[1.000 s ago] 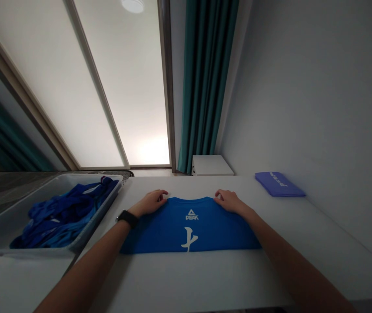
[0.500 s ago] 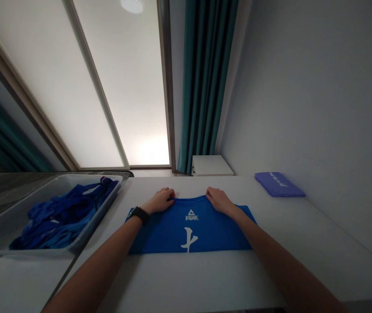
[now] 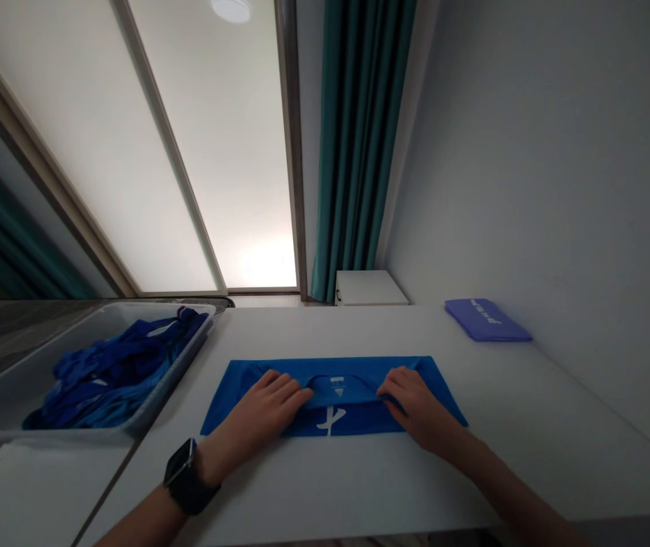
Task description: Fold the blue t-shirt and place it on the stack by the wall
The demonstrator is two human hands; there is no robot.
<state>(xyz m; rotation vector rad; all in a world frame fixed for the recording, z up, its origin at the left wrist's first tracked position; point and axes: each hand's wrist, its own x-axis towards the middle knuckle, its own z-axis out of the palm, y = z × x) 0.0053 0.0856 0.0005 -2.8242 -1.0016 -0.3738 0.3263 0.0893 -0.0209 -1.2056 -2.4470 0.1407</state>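
Bright frosted glass — dim foreground, bowed edges

White table with blue T-shirt

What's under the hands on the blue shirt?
The left hand and right hand press on a folded blue T-shirt. Between them show a folded collar and a white triangle logo; the cloth under the palms is covered and cannot be seen.
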